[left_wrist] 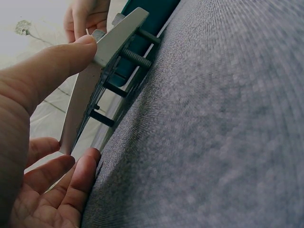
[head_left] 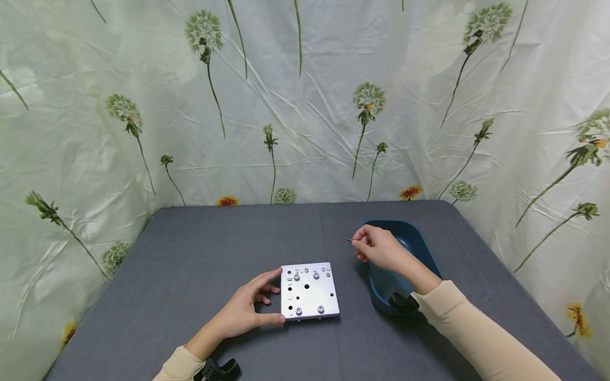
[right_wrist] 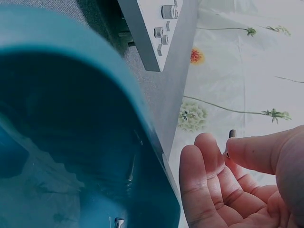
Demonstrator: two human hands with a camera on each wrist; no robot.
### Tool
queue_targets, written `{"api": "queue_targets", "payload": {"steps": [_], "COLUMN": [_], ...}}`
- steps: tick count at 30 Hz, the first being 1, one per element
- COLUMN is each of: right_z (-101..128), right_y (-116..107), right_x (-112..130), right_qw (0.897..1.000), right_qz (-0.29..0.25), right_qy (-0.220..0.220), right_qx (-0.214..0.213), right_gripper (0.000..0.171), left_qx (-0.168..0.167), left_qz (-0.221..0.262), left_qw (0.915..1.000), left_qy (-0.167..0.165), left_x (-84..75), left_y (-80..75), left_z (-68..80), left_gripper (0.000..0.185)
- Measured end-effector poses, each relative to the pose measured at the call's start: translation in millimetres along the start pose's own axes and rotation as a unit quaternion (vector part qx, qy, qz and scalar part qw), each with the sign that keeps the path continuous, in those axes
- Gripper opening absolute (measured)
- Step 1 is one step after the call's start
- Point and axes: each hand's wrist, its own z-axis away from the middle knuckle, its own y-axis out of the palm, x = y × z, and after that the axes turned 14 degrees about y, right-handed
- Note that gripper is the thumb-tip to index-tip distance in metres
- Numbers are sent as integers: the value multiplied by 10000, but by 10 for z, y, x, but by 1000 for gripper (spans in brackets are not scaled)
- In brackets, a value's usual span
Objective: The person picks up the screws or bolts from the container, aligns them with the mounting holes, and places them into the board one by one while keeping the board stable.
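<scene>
Plainly, the silver square metal plate (head_left: 312, 296), drilled with holes and carrying 4 larger socket-head screws (head_left: 321, 309) on its upper face, is level over the grey cloth-covered table (head_left: 214, 238), left of the rounded blue plastic tray (head_left: 381, 291). It looks stiff and solid, probably fairly heavy for its size, and not fragile. Its smooth sides may be slippery, so opposite edges seem the best hold, clear of the holes and heads. Threaded shanks (left_wrist: 137, 57) jut from its underside; these could catch the cloth or rock the plate if it is pressed at a corner. Whether they touch the cloth, I cannot tell.

The left hand (head_left: 248, 312) grips the plate along its left side, thumb at the near corner and fingertips at the far corner.

The right hand (head_left: 379, 247), above the tray, pinches a thin dark metal pin (right_wrist: 232, 133) between thumb and fingers. Most of the pin is hidden, so its full form is unclear. It should be light, rigid and easily dropped; a hold near 1 end leaves the tip free.
</scene>
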Motion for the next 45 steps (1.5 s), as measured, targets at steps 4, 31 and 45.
{"api": "queue_targets", "payload": {"steps": [4,31,45], "right_z": [6,17,-18], "right_y": [29,243,374], "right_x": [19,205,303], "right_qw": [10000,9986,9968], "right_qz": [-19,-206,-244], "right_qy": [-74,-380,-546], "right_qx": [33,291,533], "right_gripper": [13,12,12], "left_qx": [1,11,57], "left_qz": [-20,-16,-77], "left_qw": [10000,10000,10000], "left_qy": [-5,65,11], "left_x": [0,-2,0], "left_y": [-3,-2,-3], "left_z": [0,3,0], "left_gripper": [97,97,98]}}
